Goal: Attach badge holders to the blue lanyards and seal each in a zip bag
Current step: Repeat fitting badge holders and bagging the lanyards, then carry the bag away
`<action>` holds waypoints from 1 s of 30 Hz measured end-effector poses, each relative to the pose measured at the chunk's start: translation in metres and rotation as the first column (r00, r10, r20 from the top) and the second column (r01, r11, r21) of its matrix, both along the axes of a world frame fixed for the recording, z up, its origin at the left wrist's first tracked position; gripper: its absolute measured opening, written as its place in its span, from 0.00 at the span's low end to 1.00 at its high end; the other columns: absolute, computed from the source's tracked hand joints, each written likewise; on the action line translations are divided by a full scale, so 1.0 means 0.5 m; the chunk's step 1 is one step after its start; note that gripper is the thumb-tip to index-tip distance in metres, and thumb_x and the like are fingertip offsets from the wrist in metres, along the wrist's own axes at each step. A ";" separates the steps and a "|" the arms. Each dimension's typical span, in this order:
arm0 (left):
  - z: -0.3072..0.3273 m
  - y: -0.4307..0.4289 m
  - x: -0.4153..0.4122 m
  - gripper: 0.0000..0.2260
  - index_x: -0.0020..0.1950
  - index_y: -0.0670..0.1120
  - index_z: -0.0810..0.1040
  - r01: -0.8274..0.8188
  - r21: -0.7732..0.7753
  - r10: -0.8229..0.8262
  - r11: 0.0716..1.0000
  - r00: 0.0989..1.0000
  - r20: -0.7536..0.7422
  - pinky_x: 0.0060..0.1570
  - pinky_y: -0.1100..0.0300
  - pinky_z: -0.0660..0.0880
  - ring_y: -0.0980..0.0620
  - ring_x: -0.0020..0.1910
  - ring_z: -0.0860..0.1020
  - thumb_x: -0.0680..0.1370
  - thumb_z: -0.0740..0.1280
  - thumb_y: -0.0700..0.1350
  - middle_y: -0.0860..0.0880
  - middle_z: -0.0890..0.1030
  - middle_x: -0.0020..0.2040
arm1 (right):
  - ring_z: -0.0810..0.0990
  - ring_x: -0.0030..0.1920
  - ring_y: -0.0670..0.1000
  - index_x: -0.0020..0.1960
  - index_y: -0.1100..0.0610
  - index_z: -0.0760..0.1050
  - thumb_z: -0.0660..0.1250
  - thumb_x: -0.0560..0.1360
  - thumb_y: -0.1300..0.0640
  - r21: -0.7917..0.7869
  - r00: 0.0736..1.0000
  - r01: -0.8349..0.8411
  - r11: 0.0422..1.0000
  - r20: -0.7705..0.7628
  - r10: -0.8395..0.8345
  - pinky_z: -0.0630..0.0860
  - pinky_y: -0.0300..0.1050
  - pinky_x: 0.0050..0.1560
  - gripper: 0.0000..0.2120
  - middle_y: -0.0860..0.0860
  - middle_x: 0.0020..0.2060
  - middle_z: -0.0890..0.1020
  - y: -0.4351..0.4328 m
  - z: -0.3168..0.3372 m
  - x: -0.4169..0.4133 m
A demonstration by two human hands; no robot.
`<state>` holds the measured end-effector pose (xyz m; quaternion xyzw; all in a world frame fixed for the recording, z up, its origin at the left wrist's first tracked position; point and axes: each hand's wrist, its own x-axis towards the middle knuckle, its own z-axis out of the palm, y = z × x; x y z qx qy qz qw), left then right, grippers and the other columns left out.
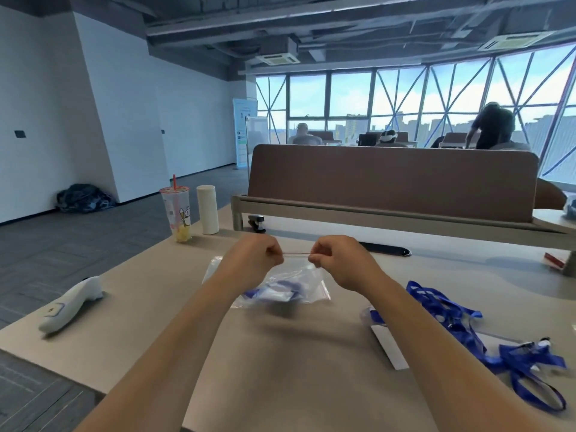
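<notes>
A clear zip bag [307,280] hangs above the beige table [280,353], with a blue lanyard and badge holder [280,291] bunched inside it. My left hand [252,257] pinches the left end of the bag's red zip strip. My right hand [339,257] pinches the strip's right end, and the strip is stretched taut between them. A heap of loose blue lanyards [467,332] with clips lies to the right on the table. A white card [389,344] lies beside the heap.
A plastic cup with a red straw [177,213] and a white cylinder [207,208] stand at the back left. A black stapler [257,222] sits by the brown desk divider [392,182]. A white handheld device [71,305] lies at the left edge.
</notes>
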<state>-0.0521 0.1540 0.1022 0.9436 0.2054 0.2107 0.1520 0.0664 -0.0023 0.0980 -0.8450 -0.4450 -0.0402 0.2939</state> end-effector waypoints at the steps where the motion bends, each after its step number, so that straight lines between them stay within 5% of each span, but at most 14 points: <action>1: -0.002 0.000 0.000 0.05 0.51 0.49 0.83 -0.003 -0.008 0.004 1.000 1.000 0.008 0.50 0.58 0.78 0.50 0.45 0.80 0.79 0.69 0.47 0.49 0.83 0.47 | 0.79 0.43 0.46 0.50 0.52 0.80 0.68 0.78 0.52 0.018 1.000 0.006 1.000 -0.029 -0.006 0.80 0.50 0.53 0.05 0.46 0.42 0.82 0.000 -0.003 0.003; 6: 0.003 -0.014 0.005 0.07 0.53 0.49 0.84 -0.006 -0.066 0.008 0.998 1.000 0.027 0.55 0.54 0.78 0.49 0.47 0.80 0.79 0.68 0.48 0.50 0.84 0.49 | 0.78 0.41 0.45 0.48 0.50 0.78 0.66 0.79 0.54 0.015 0.999 0.008 1.000 -0.036 -0.007 0.80 0.46 0.50 0.03 0.45 0.41 0.81 0.010 -0.010 -0.007; 13: -0.002 -0.005 -0.015 0.05 0.51 0.49 0.83 -0.025 -0.068 0.031 0.997 0.995 0.090 0.53 0.55 0.78 0.50 0.45 0.79 0.80 0.67 0.47 0.51 0.83 0.47 | 0.80 0.43 0.48 0.47 0.54 0.79 0.65 0.79 0.55 0.140 0.987 0.035 0.989 -0.161 -0.012 0.77 0.46 0.49 0.05 0.45 0.39 0.82 -0.015 -0.006 0.000; 20: 0.001 0.027 -0.059 0.04 0.45 0.48 0.82 -0.089 -0.122 0.098 0.989 0.993 0.068 0.49 0.54 0.78 0.52 0.42 0.79 0.77 0.71 0.48 0.51 0.81 0.42 | 0.77 0.44 0.48 0.50 0.54 0.78 0.64 0.80 0.55 0.177 0.987 0.110 0.978 -0.132 -0.087 0.76 0.45 0.48 0.04 0.46 0.42 0.79 -0.019 0.002 0.012; 26: 0.035 0.030 -0.087 0.05 0.44 0.45 0.81 -0.071 -0.346 0.170 0.936 0.950 0.263 0.38 0.63 0.70 0.54 0.40 0.75 0.78 0.71 0.46 0.49 0.80 0.41 | 0.78 0.41 0.49 0.51 0.55 0.76 0.63 0.80 0.55 0.273 0.972 0.153 0.950 -0.213 -0.096 0.79 0.48 0.48 0.05 0.48 0.43 0.80 -0.007 0.023 -0.003; 30: 0.046 0.033 -0.088 0.02 0.48 0.46 0.82 -0.013 -0.561 0.259 0.828 0.896 0.361 0.44 0.58 0.72 0.51 0.46 0.78 0.78 0.70 0.44 0.48 0.82 0.44 | 0.83 0.33 0.47 0.52 0.57 0.75 0.61 0.82 0.57 0.395 0.932 0.164 0.904 -0.362 -0.011 0.82 0.46 0.42 0.05 0.49 0.43 0.83 0.001 0.031 -0.020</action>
